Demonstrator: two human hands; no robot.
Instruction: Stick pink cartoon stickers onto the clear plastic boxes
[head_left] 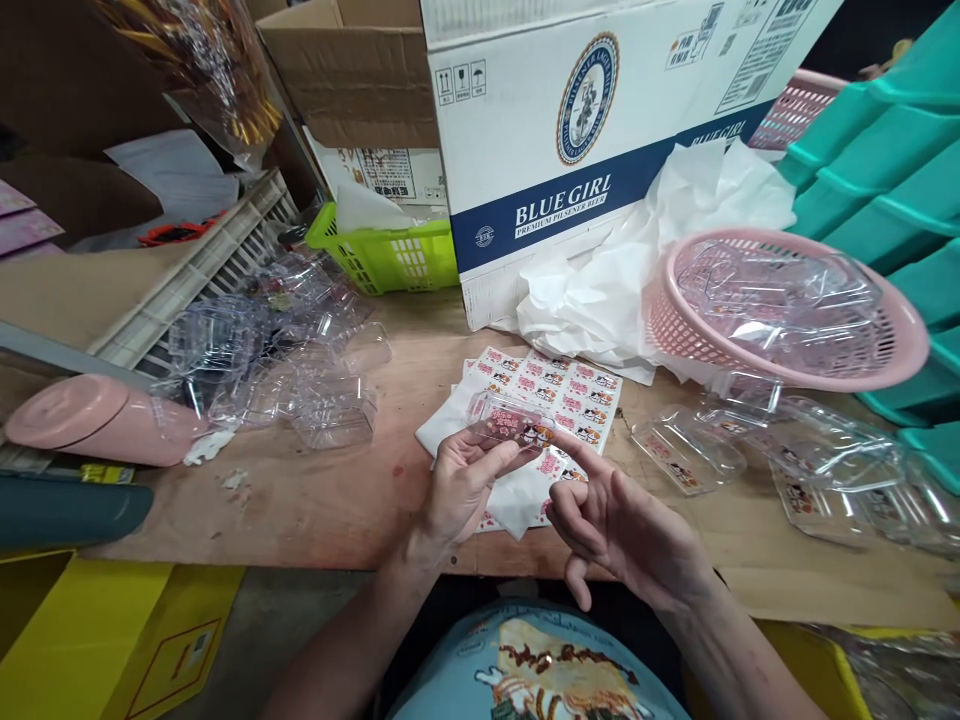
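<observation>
My left hand (463, 482) pinches a small clear plastic box (495, 424) between thumb and fingers, above the table's front middle. A printed sticker with pink lettering and cartoon cats (535, 434) shows on the box. My right hand (626, 525) is open to the right, its index finger stretched out to the box's right end and the other fingers loosely bent. Whether that fingertip presses on the sticker, I cannot tell. Beneath both hands lie sheets of matching stickers (589, 388) and white backing paper (442, 418).
Clear plastic boxes (334, 405) are heaped at left; stickered ones (686, 450) lie at right. More fill a pink basket (806, 372). Behind stand a white beer carton (502, 130), a green basket (409, 255) and crumpled paper (589, 300). A pink bottle (97, 420) lies left.
</observation>
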